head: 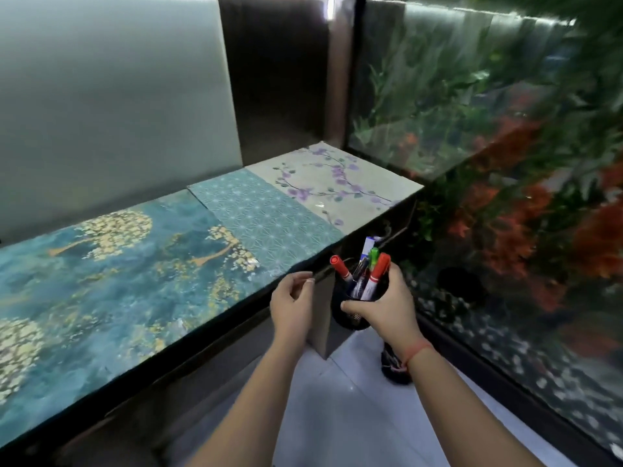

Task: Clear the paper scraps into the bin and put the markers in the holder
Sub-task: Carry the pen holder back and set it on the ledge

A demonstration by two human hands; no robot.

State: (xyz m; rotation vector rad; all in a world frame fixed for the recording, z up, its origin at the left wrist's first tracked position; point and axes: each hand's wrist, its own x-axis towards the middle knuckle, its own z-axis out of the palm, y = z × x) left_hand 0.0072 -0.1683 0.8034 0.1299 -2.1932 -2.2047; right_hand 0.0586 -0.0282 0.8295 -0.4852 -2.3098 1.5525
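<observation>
My right hand (pixel 387 306) grips a black mesh holder (pixel 347 318) in the air, just off the table's front edge. Several markers stand in it: a red-capped one (pixel 339 266) leaning left, another red-capped one (pixel 378 273) by my thumb, a green-capped one (pixel 373 255) and a white-and-blue one (pixel 368 246). My left hand (pixel 294 303) hovers beside the holder at the table edge, fingers loosely curled and holding nothing. No paper scraps or bin are in sight.
The table (pixel 236 308) carries three patterned mats: teal with gold (pixel 101 274), teal geometric (pixel 266 217), grey with purple blossoms (pixel 333 180). A glass aquarium (pixel 505 163) stands to the right. A dark bottle (pixel 392 364) sits on the white floor below my right wrist.
</observation>
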